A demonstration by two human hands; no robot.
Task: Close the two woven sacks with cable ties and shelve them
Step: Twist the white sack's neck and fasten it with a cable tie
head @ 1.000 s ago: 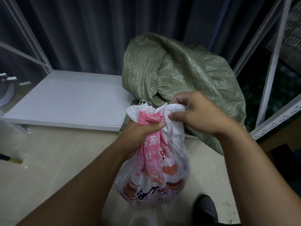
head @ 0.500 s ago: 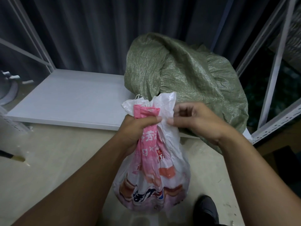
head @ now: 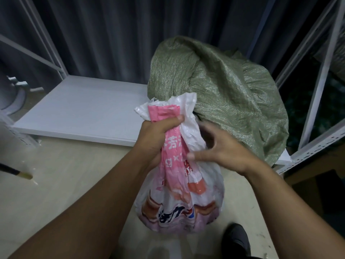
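Note:
A pink and white printed woven sack [head: 181, 199] hangs in front of me above the floor. My left hand [head: 158, 137] grips its gathered neck, and the bunched mouth sticks up above my fist. My right hand [head: 222, 150] is beside the neck on the right, fingers spread and blurred, the thumb touching the sack. A green woven sack [head: 220, 90] lies on the right part of the low white shelf [head: 78, 113], directly behind the pink one. No cable tie is visible.
White metal rack uprights [head: 321, 75] rise at right and left. A dark curtain hangs behind the shelf. My dark shoe [head: 237, 238] is on the pale floor at bottom right. A dark stick with a tan tip [head: 16, 172] lies at left.
My right hand has let go of the sack's mouth and dropped lower beside the neck, fingers now spread. My left hand keeps its grip on the neck.

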